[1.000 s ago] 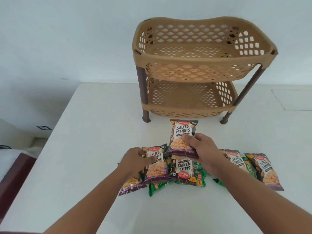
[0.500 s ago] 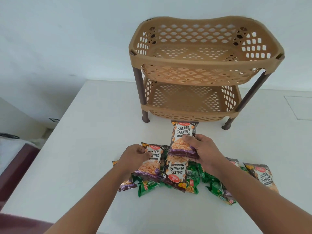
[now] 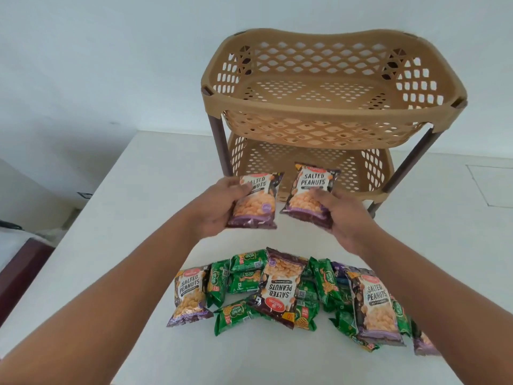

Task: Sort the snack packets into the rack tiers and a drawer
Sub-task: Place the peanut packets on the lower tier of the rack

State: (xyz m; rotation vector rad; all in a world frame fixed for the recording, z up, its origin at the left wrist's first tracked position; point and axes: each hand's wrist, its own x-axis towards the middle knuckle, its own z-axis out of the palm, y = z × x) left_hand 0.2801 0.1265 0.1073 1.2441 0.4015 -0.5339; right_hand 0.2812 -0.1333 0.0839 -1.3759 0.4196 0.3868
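**White table, tan rack, a peanut packet in each hand**

White table [image 3: 138,245] against a pale wall [image 3: 111,65]; two-tier tan rack [image 3: 333,107] on dark legs at the far side.

Held up in front of the rack's lower tier [image 3: 305,162], clear of the table: two salted-peanut packets, side by side, labels toward the camera. Left packet [image 3: 254,202] gripped by the left hand [image 3: 222,207], thumb across the packet's upper left edge, fingers curled behind. Right packet [image 3: 311,194] gripped by the right hand [image 3: 341,215], thumb on the lower front, fingers underneath. A narrow gap between the two packets, not touching.

Nearer the camera, flat on the table: a loose pile [image 3: 291,295] of overlapping packets. Among them a peanut packet at the left end [image 3: 190,295], one upside down in the middle [image 3: 280,290], one at the right [image 3: 376,307], partly under the right forearm. Green biscuit packets [image 3: 236,315] scattered between and beneath these.

Top tier [image 3: 319,90] of the rack bare, lattice floor visible. At the left edge, beyond the table, a dark red-brown surface [image 3: 16,273], lower down.
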